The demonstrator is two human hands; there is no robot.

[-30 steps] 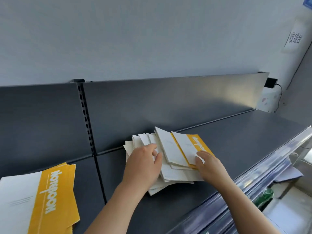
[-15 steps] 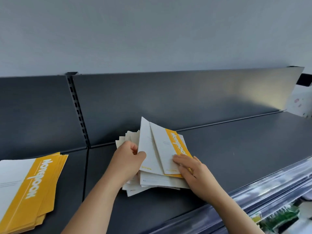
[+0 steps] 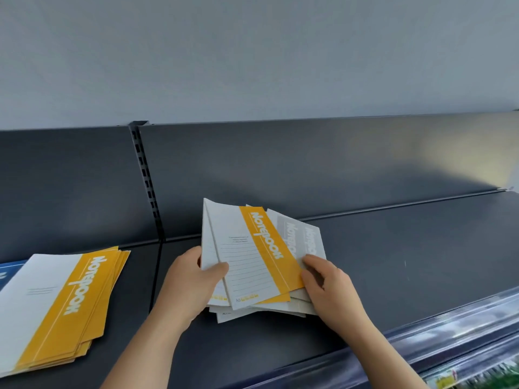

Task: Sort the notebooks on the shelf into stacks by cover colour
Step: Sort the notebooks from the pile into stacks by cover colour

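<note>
Leftward lies the goal: the yellow stack (image 3: 64, 304) sits near the left end of the shelf (image 3: 393, 262), beyond the seam between the two shelf panels. The yellow notebook (image 3: 252, 262) now being handled is on top of the mixed pile (image 3: 244, 314), roughly midway along the shelf. The left hand (image 3: 191, 287) is the nearer one to that stack. It pinches the notebook's left long edge, thumb laid over the white part of the cover, with the other fingers hidden beneath.

The right hand (image 3: 328, 287) has its fingers bent against the opposite edge, by the yellow band. Whether it grips that edge or only steadies the grey notebooks (image 3: 311, 240) fanned out under it cannot be told.

The notebook's long axis runs from the shelf's front edge toward the back panel, its far end leaning a little left. The stack's covers lean the other way, so a carry across probably needs a slight turn as well as a shift to the left.

The notebook is thin and soft-covered, white with ruled lines on one side and a broad yellow band lettered in white on the other. It is likely to flex when held by one edge. A blue cover (image 3: 11, 266) shows at the far left, behind the yellow stack.
</note>
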